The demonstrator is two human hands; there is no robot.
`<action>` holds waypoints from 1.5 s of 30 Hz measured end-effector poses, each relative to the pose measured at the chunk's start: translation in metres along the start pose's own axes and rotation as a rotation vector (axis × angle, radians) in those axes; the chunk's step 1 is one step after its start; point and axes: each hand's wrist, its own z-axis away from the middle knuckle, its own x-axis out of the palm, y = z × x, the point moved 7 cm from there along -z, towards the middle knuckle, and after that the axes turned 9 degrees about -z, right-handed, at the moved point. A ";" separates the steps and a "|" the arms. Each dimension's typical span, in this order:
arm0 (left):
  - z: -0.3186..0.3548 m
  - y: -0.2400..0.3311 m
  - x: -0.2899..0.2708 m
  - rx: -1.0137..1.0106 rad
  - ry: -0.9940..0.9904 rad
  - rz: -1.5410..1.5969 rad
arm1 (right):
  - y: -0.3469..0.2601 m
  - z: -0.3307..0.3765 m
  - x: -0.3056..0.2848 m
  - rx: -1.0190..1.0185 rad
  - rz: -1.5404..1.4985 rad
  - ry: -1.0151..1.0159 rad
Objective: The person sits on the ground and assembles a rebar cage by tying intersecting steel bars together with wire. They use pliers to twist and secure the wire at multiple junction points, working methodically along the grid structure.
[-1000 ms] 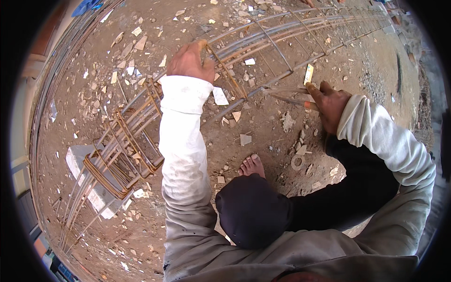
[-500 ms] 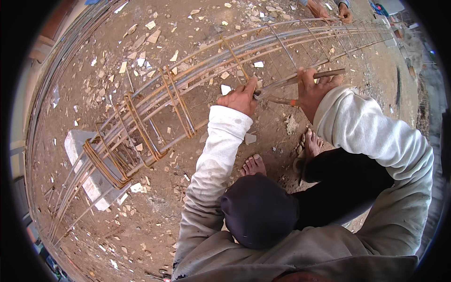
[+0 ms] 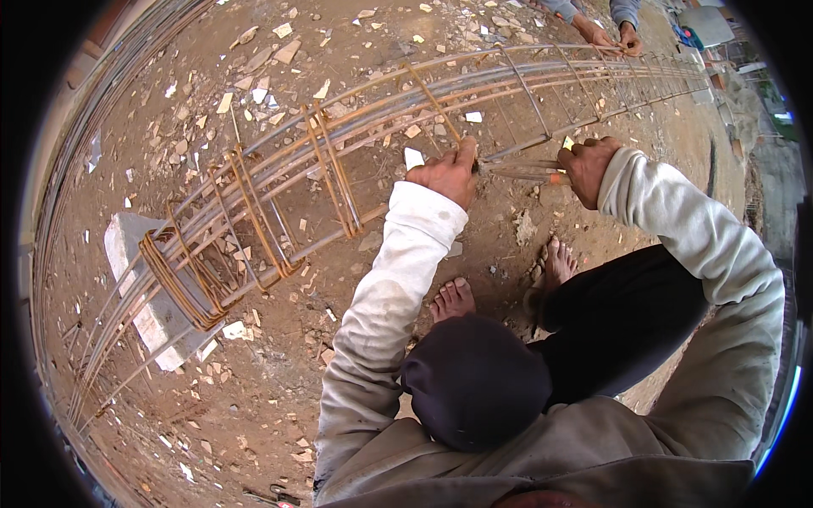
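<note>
A long cage of steel reinforcing bars runs from the lower left to the upper right, with square stirrups around its bars. My left hand is closed on the near lower bar where a rusty stirrup meets it. Whether tie wire lies in those fingers is hidden. My right hand grips the handles of a pair of pincers, with a bit of orange on one handle. The handles lie close together, and the jaws point at the joint by my left fingertips.
Several rusty stirrups are bunched at the cage's left end, above a pale concrete block. Another person's hands touch the cage's far right part. Broken tile pieces litter the dirt. More long bars lie along the left.
The pincers' handles, spread wide before, have come together in my right hand, which has shifted slightly right. My left hand stays at the joint. The whole view has shifted a little.
</note>
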 end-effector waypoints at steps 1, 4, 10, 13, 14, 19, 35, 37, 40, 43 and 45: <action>0.000 -0.001 0.003 0.001 0.000 -0.014 | -0.003 -0.001 -0.005 -0.043 0.025 0.060; 0.003 -0.004 0.001 0.027 0.138 -0.072 | -0.002 0.005 -0.005 0.131 -0.158 -0.001; 0.019 0.001 -0.013 0.086 0.380 -0.123 | -0.058 0.048 -0.005 0.280 -1.416 -0.515; 0.025 0.011 -0.019 0.142 0.469 -0.106 | -0.048 0.050 0.014 0.309 -1.820 -0.733; 0.024 0.012 -0.017 0.130 0.474 -0.117 | -0.043 0.048 0.019 0.289 -1.750 -0.749; 0.019 0.008 -0.006 0.123 0.458 -0.126 | -0.021 0.027 0.009 -0.002 -0.679 -0.248; 0.015 0.010 -0.006 0.056 0.369 -0.179 | -0.023 0.033 0.037 0.152 -1.124 -0.291; 0.017 0.010 -0.011 0.056 0.355 -0.201 | -0.040 0.046 0.044 0.271 -1.643 -0.619; 0.017 0.008 -0.015 0.036 0.282 -0.124 | -0.042 0.042 0.074 0.156 -2.052 -0.742; 0.013 0.004 -0.012 0.016 0.155 0.152 | -0.023 0.017 0.125 -0.066 -1.765 -0.687; 0.010 -0.001 -0.018 -0.023 0.026 0.254 | -0.022 -0.001 0.137 -0.300 -1.681 -0.480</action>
